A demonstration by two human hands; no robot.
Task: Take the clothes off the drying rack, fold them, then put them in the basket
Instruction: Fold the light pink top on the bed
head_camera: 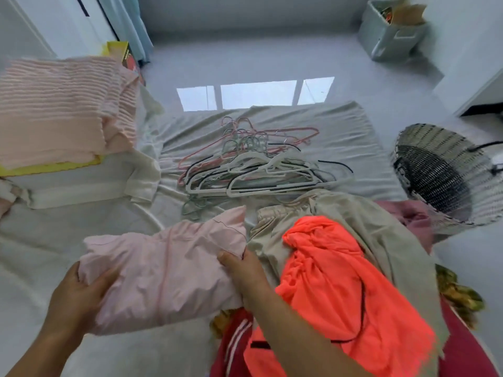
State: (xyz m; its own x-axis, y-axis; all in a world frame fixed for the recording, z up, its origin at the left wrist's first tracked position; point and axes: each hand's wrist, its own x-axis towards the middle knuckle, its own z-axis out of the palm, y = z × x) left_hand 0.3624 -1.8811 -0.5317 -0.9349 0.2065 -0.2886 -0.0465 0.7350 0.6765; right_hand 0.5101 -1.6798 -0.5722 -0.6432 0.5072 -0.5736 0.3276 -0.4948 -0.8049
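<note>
A folded pale pink garment (168,270) sits low in the middle of the head view, held between both hands over a white sheet (340,137). My left hand (79,295) grips its left edge, thumb on top. My right hand (245,270) grips its right edge. To the right lies a heap of unfolded clothes: a neon orange top (340,281), beige trousers (381,235), a dark red piece (234,346). A woven basket (441,178) lies tipped on its side at the right, its mouth facing me. At the left stands a stack of folded pink clothes (60,110).
A pile of several plastic hangers (253,161) lies on the sheet ahead of me. A white folded cloth (89,189) lies at the left. A grey storage box (392,31) stands in the far right corner, and a curtain (128,23) hangs at the back left.
</note>
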